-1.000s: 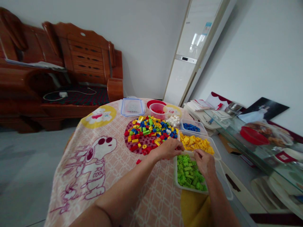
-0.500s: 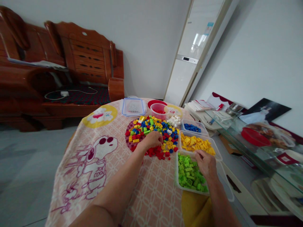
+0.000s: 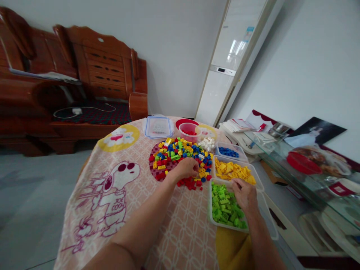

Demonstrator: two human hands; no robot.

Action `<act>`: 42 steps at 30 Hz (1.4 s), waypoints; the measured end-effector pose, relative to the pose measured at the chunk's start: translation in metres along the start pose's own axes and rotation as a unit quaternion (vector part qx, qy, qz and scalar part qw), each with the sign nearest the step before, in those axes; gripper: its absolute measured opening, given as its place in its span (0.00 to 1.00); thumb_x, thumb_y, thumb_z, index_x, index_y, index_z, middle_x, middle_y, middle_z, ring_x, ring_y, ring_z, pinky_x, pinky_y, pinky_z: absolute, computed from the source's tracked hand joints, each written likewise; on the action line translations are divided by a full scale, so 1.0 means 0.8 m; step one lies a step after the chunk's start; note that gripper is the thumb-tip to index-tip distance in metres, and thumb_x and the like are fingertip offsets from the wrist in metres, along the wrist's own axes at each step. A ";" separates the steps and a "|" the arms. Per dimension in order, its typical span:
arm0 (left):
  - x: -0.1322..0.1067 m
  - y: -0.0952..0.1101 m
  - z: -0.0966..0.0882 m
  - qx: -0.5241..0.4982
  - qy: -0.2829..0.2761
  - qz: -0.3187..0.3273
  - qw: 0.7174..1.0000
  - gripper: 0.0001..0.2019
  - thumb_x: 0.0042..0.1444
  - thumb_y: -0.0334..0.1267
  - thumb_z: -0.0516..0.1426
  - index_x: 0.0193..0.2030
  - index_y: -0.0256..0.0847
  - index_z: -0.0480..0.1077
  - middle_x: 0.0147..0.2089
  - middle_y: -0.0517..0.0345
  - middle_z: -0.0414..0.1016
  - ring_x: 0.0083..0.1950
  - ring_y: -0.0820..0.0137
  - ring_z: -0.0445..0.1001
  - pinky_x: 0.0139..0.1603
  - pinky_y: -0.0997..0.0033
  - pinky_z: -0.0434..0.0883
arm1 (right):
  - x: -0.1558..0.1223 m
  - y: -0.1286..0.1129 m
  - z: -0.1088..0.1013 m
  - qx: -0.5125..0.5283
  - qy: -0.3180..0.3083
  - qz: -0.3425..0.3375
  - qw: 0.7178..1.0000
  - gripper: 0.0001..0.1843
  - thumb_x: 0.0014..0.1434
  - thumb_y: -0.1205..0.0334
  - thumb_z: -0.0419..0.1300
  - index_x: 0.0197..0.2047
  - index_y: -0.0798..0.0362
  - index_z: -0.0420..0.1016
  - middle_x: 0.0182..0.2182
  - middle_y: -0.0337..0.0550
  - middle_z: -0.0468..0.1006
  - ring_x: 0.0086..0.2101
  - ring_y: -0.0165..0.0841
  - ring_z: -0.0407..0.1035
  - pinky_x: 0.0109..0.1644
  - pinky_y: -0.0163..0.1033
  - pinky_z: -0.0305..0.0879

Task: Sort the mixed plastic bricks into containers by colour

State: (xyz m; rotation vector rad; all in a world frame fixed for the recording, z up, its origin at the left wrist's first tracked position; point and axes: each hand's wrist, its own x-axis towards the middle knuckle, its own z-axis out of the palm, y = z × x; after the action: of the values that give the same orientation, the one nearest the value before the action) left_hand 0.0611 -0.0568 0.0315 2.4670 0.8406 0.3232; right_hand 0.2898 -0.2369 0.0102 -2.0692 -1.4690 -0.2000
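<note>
Head cam: left hand [image 3: 186, 168] sits on the near edge of the pile [image 3: 174, 150] of mixed bricks, up at 12 o'clock on the cloth [image 3: 135, 161]. Its fingers are curled down into the bricks (can't tell if one is actually pinched). Loose red bricks [image 3: 189, 183] lie right at its 6 o'clock.

Right hand [image 3: 245, 193] rests at the far end of the green tub [image 3: 210, 212], over at 3 o'clock. Its fingers are bent, and I can't tell if it holds anything. The yellow tub [image 3: 213, 167] touches the green one at its 12, with the blue tub [image 3: 217, 147] just past that.

My take: pinch one colour at a time with the fingertips and lift clear. Raking would probably send strays sliding off.

Writing: the lettering [image 3: 117, 200] on the dog print [image 3: 118, 180] reads JOE COOL. The sticker [image 3: 247, 33] on the white unit [image 3: 222, 86] is too small to read.
</note>
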 end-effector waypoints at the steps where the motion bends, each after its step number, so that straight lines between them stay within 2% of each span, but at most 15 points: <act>1: 0.000 0.002 0.003 0.006 -0.003 -0.002 1.000 0.09 0.44 0.36 0.63 0.34 0.38 0.79 0.32 0.56 0.80 0.32 0.71 0.74 0.34 0.76 0.67 | 0.000 0.000 0.000 0.000 0.000 -0.001 1.000 0.20 0.59 0.52 0.51 0.34 0.52 0.81 0.32 0.48 0.82 0.32 0.37 0.75 0.36 0.38 0.64; 6: -0.005 -0.005 -0.005 0.034 -0.006 -0.034 0.999 0.10 0.43 0.27 0.60 0.34 0.38 0.79 0.33 0.57 0.80 0.33 0.72 0.74 0.34 0.78 0.66 | 0.000 0.002 0.002 -0.004 -0.003 -0.005 1.000 0.20 0.59 0.52 0.50 0.35 0.52 0.81 0.32 0.49 0.82 0.33 0.38 0.75 0.38 0.38 0.64; 10: -0.008 -0.010 -0.013 0.037 -0.003 -0.037 0.999 0.11 0.43 0.26 0.58 0.34 0.38 0.79 0.34 0.58 0.81 0.34 0.72 0.75 0.34 0.79 0.67 | 0.000 0.002 0.002 -0.009 -0.002 0.004 1.000 0.20 0.60 0.53 0.50 0.35 0.52 0.81 0.32 0.49 0.82 0.33 0.38 0.75 0.38 0.38 0.64; 16: 0.000 0.001 0.007 0.046 -0.012 0.009 0.999 0.17 0.41 0.24 0.57 0.37 0.42 0.80 0.36 0.57 0.81 0.37 0.70 0.76 0.36 0.77 0.69 | 0.000 0.000 0.000 -0.003 -0.005 -0.001 1.000 0.20 0.60 0.52 0.50 0.34 0.52 0.81 0.31 0.48 0.82 0.31 0.37 0.74 0.37 0.38 0.63; 20: 0.002 0.005 0.015 0.057 -0.012 0.006 0.998 0.19 0.39 0.23 0.57 0.37 0.44 0.81 0.35 0.55 0.82 0.38 0.67 0.77 0.36 0.75 0.70 | 0.000 0.001 0.001 -0.007 -0.002 -0.001 1.000 0.20 0.60 0.53 0.50 0.34 0.52 0.81 0.32 0.48 0.82 0.31 0.37 0.74 0.37 0.38 0.63; 28: 0.001 0.002 0.014 0.065 -0.029 0.019 0.997 0.15 0.43 0.28 0.60 0.37 0.47 0.82 0.38 0.55 0.82 0.39 0.67 0.77 0.40 0.73 0.71 | 0.000 0.003 0.003 -0.017 0.002 -0.013 1.000 0.19 0.60 0.53 0.50 0.34 0.51 0.81 0.31 0.48 0.82 0.31 0.36 0.74 0.37 0.37 0.63; 32: 0.000 0.003 0.011 0.050 -0.026 0.003 0.998 0.13 0.44 0.29 0.60 0.37 0.44 0.81 0.36 0.54 0.82 0.38 0.68 0.77 0.39 0.74 0.70 | 0.000 0.003 0.002 -0.022 0.001 -0.010 1.000 0.20 0.60 0.53 0.50 0.34 0.52 0.81 0.32 0.49 0.82 0.31 0.37 0.74 0.36 0.38 0.64; 36: 0.000 0.004 0.007 0.030 0.003 0.001 1.000 0.12 0.44 0.29 0.58 0.36 0.40 0.80 0.35 0.54 0.81 0.37 0.68 0.76 0.39 0.74 0.70 | 0.000 0.003 0.002 -0.018 -0.006 0.001 1.000 0.20 0.60 0.52 0.50 0.35 0.52 0.81 0.32 0.49 0.82 0.33 0.38 0.75 0.37 0.38 0.64; 39: 0.000 0.011 0.005 -0.001 0.015 0.016 1.000 0.12 0.46 0.30 0.57 0.36 0.39 0.80 0.35 0.56 0.80 0.36 0.70 0.75 0.39 0.75 0.70 | 0.000 0.003 0.003 -0.017 -0.008 0.002 1.000 0.20 0.60 0.53 0.49 0.35 0.53 0.81 0.32 0.49 0.82 0.33 0.38 0.75 0.38 0.39 0.64; 42: -0.002 0.027 0.006 -0.016 0.003 0.051 0.999 0.11 0.49 0.31 0.56 0.37 0.40 0.79 0.35 0.58 0.80 0.36 0.71 0.75 0.41 0.76 0.68 | 0.000 0.003 0.003 -0.018 -0.006 -0.001 1.000 0.20 0.60 0.53 0.50 0.35 0.52 0.81 0.32 0.49 0.82 0.32 0.38 0.75 0.38 0.39 0.65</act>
State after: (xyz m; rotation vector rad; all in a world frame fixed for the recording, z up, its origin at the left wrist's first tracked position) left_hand 0.0729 -0.0744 0.0388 2.4858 0.7091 0.3773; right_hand 0.2917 -0.2362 0.0077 -2.1020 -1.4855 -0.2167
